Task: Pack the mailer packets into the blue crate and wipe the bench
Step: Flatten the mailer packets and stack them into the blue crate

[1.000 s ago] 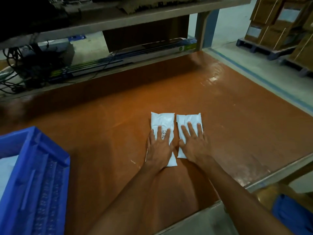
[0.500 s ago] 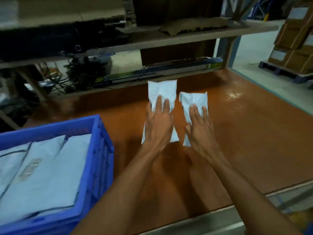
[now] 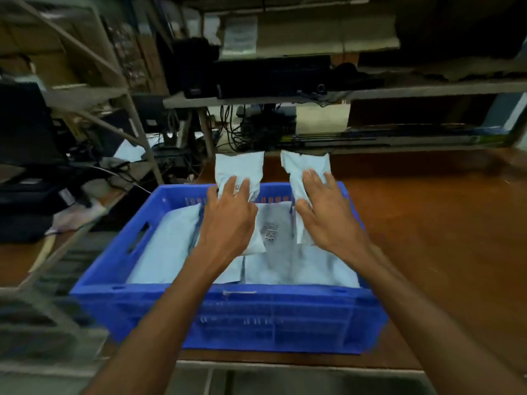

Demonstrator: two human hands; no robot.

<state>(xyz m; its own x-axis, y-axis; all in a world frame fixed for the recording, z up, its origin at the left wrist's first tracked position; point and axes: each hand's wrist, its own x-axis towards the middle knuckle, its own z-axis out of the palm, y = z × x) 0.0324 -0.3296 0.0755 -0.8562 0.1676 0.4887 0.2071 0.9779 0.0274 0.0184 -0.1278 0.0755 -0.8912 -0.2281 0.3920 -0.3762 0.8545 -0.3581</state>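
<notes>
Risen from the worktop (image 3: 442,229) to above the blue crate (image 3: 176,289), the left hand (image 3: 228,220) grips the left packet (image 3: 239,166), the right hand (image 3: 328,218) the right packet (image 3: 306,163).

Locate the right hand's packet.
Head view, right of centre: the right hand holds the packet over the blue crate, beside the other packet in the left hand.

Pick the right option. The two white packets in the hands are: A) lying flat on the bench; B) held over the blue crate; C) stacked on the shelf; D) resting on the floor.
B: the left hand holds the left packet and the right hand the right packet, both in the air over the blue crate.
</notes>
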